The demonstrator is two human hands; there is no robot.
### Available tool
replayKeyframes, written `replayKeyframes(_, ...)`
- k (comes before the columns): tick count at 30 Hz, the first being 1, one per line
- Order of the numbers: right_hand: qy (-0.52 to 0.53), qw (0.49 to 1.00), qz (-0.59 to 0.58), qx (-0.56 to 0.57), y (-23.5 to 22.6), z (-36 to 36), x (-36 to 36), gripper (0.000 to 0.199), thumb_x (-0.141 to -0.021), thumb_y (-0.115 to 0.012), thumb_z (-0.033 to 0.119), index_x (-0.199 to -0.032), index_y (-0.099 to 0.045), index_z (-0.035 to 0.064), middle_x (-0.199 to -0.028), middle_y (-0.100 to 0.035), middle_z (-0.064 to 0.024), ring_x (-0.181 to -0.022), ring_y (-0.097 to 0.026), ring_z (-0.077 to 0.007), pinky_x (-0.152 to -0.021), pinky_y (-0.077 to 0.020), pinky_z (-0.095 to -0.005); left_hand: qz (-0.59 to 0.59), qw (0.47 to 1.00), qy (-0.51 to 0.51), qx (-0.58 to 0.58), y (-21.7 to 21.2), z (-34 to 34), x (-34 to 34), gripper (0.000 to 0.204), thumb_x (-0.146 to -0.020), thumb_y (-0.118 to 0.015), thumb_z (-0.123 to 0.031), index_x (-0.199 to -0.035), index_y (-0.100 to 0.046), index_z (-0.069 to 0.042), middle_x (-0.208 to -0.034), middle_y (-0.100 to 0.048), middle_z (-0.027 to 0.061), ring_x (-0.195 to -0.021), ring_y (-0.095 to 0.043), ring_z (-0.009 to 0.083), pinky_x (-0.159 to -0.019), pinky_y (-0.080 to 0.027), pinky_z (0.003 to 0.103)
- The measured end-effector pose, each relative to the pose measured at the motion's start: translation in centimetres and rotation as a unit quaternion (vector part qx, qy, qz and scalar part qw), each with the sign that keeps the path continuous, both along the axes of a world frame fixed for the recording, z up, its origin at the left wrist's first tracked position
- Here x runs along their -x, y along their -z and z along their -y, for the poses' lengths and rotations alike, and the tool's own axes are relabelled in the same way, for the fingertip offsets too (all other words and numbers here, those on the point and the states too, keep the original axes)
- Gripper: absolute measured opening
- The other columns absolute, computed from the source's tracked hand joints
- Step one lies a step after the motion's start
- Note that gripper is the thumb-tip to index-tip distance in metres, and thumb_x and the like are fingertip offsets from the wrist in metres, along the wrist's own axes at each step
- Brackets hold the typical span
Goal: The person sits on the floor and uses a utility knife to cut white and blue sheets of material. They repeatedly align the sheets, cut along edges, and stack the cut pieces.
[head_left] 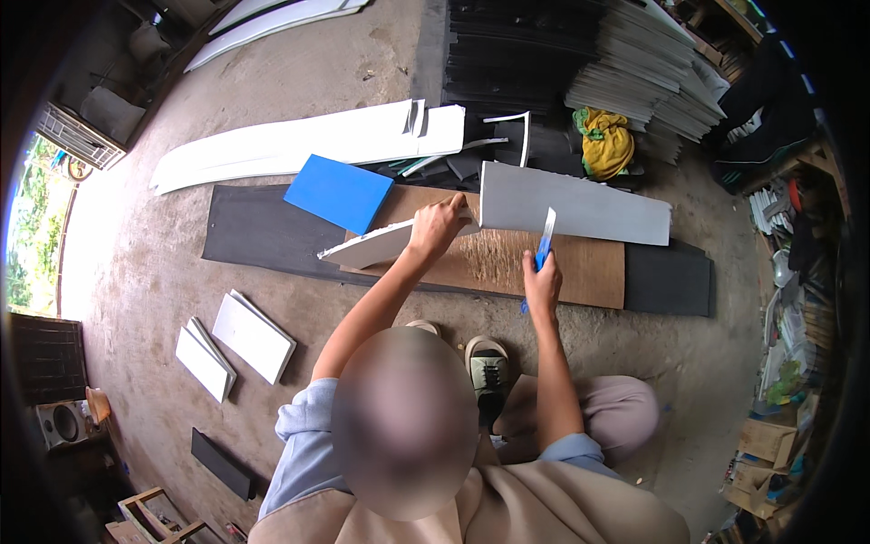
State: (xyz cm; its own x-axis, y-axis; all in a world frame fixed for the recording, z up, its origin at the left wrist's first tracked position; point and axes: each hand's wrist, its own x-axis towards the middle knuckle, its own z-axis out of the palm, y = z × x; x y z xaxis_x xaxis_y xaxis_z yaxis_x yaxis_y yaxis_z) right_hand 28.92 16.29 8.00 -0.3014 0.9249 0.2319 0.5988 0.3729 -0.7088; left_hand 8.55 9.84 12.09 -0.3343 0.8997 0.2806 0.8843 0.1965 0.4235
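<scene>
My left hand (439,227) is closed on the edge of a white foam sheet piece (381,243), which tilts up off a scored brown board (580,272). In my right hand (542,283) is a blue utility knife (544,245) with its blade out, pointing away from me. Just beyond the knife lies a longer light grey foam sheet (575,204), partly over the brown board. A blue rectangular block or pad (339,193) rests at the board's left end. Under all this is a long black sheet (671,277).
Long white sheets (299,143) lie beyond the board. Tall stacks of black sheets (517,54) and grey sheets (634,68) stand at the back, beside a yellow-green cloth (604,143). Cut white pieces (255,336) and a black piece (222,463) lie on the floor at left.
</scene>
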Motion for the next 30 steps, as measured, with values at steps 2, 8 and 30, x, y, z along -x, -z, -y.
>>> replayKeyframes(2,-0.008,1.000,-0.023,0.017,-1.6,-1.9,0.3,0.031,-0.076,-0.059,0.027,-0.076,-0.047,-0.0017,-0.068,-0.053,-0.0164,-0.060,-0.054,-0.0332,-0.054,-0.0400,-0.0399,0.017,0.999,0.003,-0.039,-2.3,0.3,-0.3,0.029,-0.072,-0.062,-0.021,-0.087,-0.043,-0.006,-0.074,-0.059,0.0106,-0.064,-0.059,0.0302,-0.052,-0.047,0.037)
replayKeyframes(8,-0.092,0.724,-0.443,0.520,-6.8,-3.8,2.0,0.047,-0.077,-0.060,0.035,-0.106,-0.041,0.0031,-0.086,-0.052,-0.0126,-0.074,-0.058,-0.0249,-0.066,-0.0504,-0.0337,0.038,0.986,0.083,-0.138,-9.2,0.5,-2.6,0.029,-0.073,-0.062,-0.018,-0.089,-0.042,-0.005,-0.076,-0.061,0.0133,-0.066,-0.059,0.0316,-0.053,-0.046,0.037)
replayKeyframes(30,-0.065,0.831,-0.211,0.511,-8.1,-5.7,8.6,0.046,-0.076,-0.058,0.026,-0.111,-0.037,0.0068,-0.111,-0.041,-0.0180,-0.082,-0.055,-0.0315,-0.062,-0.0476,-0.0435,0.009,0.978,-0.053,-0.204,-16.7,12.3,-0.4,0.021,-0.063,-0.070,-0.013,-0.081,-0.059,-0.008,-0.081,-0.059,0.0016,-0.086,-0.047,0.0217,-0.076,-0.039,0.034)
